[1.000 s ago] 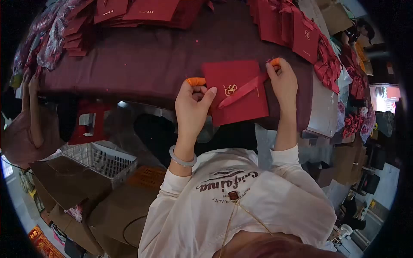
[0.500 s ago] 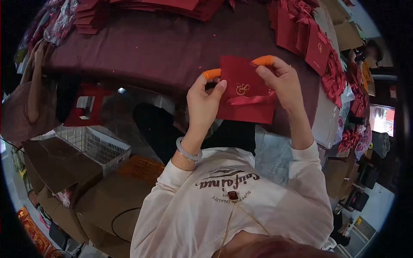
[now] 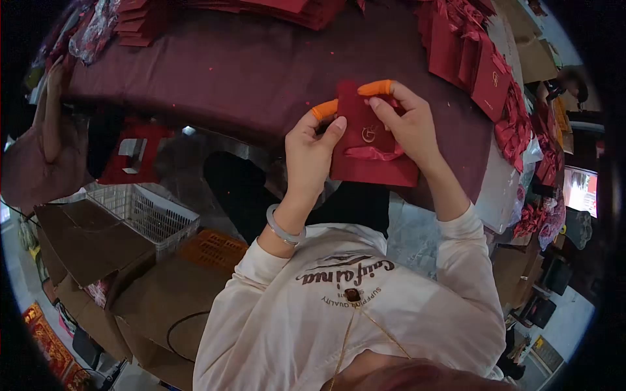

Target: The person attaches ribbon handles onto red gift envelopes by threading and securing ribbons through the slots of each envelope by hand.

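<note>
In front of my chest is a red paper gift bag [image 3: 372, 171] with a gold emblem and a red ribbon [image 3: 372, 154] across it. My left hand [image 3: 313, 143] grips its left edge, thumb on the front and an orange-covered finger behind. At the upper right, my right hand [image 3: 407, 120] pinches with thumb and forefinger by the bag's top edge; an orange cover is on that forefinger too. Whether the fingertips hold ribbon or paper there is too small to make out. The bag's right edge is partly hidden by this hand.
A dark red cloth covers the table [image 3: 222, 72]. Stacked red bags [image 3: 463, 55] with ribbons stand at the right, and more red bags [image 3: 287, 8] lie at the far edge. Cardboard boxes [image 3: 98, 247] and a white crate [image 3: 153, 218] are at lower left. Another person's arm [image 3: 52, 117] is at left.
My right hand has moved left along the bag's top, its fingers now closer to the middle. My left hand keeps its hold on the left edge.
</note>
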Demonstrator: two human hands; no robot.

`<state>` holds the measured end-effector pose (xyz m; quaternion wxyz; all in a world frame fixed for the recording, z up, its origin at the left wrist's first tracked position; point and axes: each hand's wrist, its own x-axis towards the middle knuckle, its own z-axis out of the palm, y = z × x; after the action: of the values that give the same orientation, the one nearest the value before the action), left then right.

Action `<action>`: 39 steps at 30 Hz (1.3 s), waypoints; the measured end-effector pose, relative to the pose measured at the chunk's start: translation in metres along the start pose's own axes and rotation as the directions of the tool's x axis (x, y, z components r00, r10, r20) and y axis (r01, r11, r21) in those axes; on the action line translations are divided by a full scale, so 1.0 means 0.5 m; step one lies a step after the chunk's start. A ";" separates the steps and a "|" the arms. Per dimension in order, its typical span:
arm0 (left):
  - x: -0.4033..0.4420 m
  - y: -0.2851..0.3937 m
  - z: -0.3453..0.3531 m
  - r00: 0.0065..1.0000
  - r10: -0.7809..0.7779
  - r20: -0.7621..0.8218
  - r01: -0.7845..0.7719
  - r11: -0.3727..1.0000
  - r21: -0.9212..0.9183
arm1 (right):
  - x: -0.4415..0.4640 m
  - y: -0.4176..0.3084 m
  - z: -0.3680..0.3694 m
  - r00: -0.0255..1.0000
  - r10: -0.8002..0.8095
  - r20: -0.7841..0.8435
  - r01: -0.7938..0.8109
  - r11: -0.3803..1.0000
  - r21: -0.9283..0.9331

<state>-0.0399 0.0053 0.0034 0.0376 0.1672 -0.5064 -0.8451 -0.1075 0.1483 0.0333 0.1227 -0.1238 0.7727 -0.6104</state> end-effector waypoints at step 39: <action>-0.013 -0.024 0.000 0.993 0.091 -0.073 -0.090 0.996 0.022 | -0.003 -0.007 0.009 0.717 -0.536 0.445 0.653 0.295 -0.697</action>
<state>-0.0325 0.0126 -0.0055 0.0931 0.1754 -0.5196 -0.8310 -0.1043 0.1441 0.0356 -0.1361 -0.4812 0.8493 -0.1690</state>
